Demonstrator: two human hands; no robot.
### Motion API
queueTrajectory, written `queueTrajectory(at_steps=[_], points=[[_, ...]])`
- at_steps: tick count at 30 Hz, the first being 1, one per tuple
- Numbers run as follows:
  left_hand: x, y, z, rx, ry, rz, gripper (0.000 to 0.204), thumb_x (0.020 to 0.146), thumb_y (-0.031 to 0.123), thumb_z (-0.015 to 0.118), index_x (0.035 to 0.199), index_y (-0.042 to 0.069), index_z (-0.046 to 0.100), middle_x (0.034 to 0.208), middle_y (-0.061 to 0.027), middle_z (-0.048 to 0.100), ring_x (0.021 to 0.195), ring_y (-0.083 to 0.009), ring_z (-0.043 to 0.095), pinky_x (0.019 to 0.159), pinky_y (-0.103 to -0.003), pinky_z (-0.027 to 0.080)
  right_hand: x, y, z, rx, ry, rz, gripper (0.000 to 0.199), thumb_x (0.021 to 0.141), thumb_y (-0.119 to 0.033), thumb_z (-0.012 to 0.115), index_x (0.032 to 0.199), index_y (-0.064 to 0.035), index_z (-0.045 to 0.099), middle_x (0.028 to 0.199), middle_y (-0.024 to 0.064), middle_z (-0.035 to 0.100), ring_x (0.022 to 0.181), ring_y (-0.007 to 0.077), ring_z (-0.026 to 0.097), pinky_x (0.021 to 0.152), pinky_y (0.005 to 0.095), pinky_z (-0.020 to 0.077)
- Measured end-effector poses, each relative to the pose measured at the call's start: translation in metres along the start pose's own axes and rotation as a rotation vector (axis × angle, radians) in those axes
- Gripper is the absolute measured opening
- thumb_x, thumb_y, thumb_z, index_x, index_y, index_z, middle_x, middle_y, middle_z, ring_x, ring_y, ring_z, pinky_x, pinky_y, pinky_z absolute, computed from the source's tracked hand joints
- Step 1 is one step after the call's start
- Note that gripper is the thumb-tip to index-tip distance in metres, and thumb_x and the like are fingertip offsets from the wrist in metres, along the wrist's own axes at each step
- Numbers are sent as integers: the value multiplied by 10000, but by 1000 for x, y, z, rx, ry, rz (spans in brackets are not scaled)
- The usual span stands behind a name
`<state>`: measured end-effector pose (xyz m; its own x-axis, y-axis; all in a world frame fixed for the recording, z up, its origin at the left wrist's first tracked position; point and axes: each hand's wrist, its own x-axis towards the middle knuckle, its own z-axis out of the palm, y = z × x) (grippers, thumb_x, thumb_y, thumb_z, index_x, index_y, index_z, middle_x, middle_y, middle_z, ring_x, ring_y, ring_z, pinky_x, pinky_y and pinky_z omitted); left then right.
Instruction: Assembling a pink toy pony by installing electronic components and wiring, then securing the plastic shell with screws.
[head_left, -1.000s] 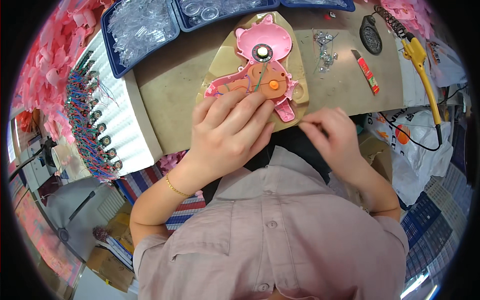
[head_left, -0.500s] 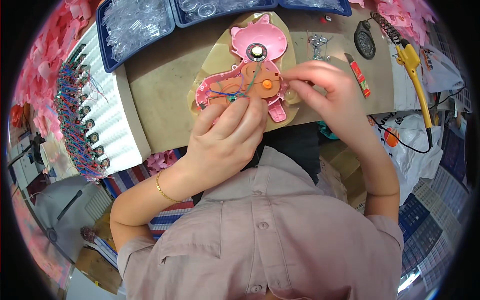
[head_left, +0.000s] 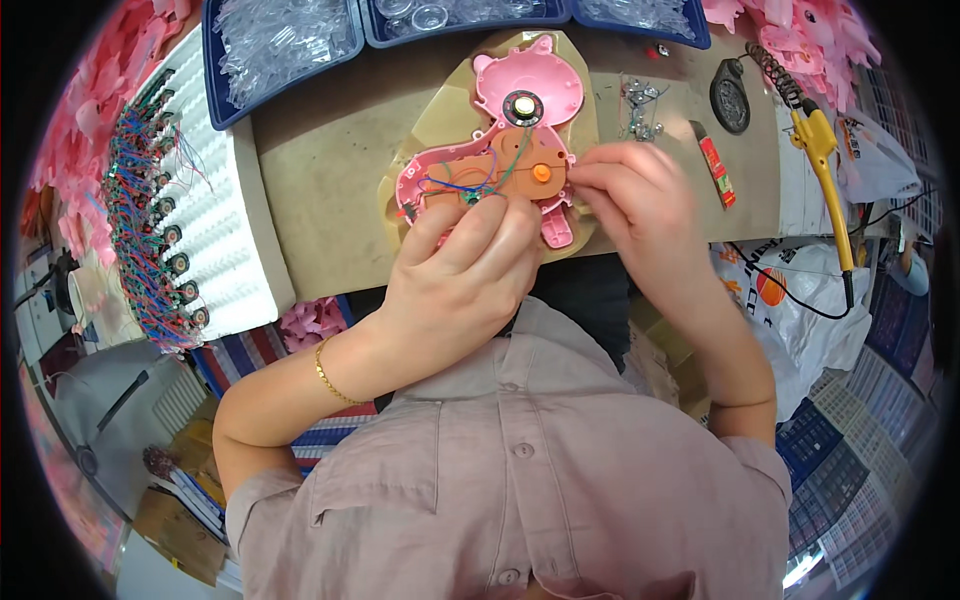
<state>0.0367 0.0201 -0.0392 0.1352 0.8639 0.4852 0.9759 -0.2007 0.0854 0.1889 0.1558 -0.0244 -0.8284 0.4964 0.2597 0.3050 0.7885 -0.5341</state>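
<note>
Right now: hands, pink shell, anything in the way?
Left hand over pink shell, grip unclear; right hand at its right edge. Shell open in tan fixture. Left hand, blue wires partly cover inside.

downward fisheye view, head-worn

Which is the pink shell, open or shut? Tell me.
Open: the shell faces up with no cover over it, so the brown box, wires and disc inside show.
</note>
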Motion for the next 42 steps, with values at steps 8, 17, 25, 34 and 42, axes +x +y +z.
queueTrajectory(at_steps=[8, 17, 25, 34, 42], points=[[2, 2, 2, -28, 25, 4, 157, 705, 162, 639, 826, 62, 629, 1019, -43, 557, 962, -160, 514, 805, -316, 375, 39, 1, -28, -87, -317, -119, 147, 740, -41, 679, 813, -2, 557, 787, 115, 558, 755, 305, 576, 671, 375, 466], [-10, -10, -11, -138, -58, 1, 341, 721, 229, 707, 994, 31, 657, 1248, -119, 526, 1133, -223, 496, 904, -384, 377, 81, 32, -20, 9, -3, 86, 161, 817, -118, 662, 936, -10, 654, 905, 88, 663, 855, 248, 622, 784, 347, 474], [-5, -39, -54, -249, -79, -77, 543, 774, 288, 646, 1254, 72, 515, 1379, -167, 440, 1293, -309, 409, 1039, -467, 319, 162, 63, 9, -628, -44, -295, 107, 677, -100, 692, 772, -102, 641, 821, 41, 568, 881, 241, 539, 844, 391, 399], [62, -419, -43, 192, 389, -1038, 359, 749, 213, 592, 979, -62, 599, 1017, -307, 592, 966, -439, 594, 829, -495, 485, 122, 29, 9, -174, 273, -63, 71, 839, -59, 612, 906, -37, 599, 867, 88, 575, 943, 249, 562, 803, 349, 447], [5, -495, -76, 917, -117, -321, 123, 848, 143, 524, 898, 85, 621, 708, -60, 608, 547, -202, 594, 454, -367, 473, 61, 33, -13, 859, 269, 453, 308, 894, -10, 588, 1187, -40, 498, 1009, 66, 609, 871, 132, 601, 763, 251, 482]])
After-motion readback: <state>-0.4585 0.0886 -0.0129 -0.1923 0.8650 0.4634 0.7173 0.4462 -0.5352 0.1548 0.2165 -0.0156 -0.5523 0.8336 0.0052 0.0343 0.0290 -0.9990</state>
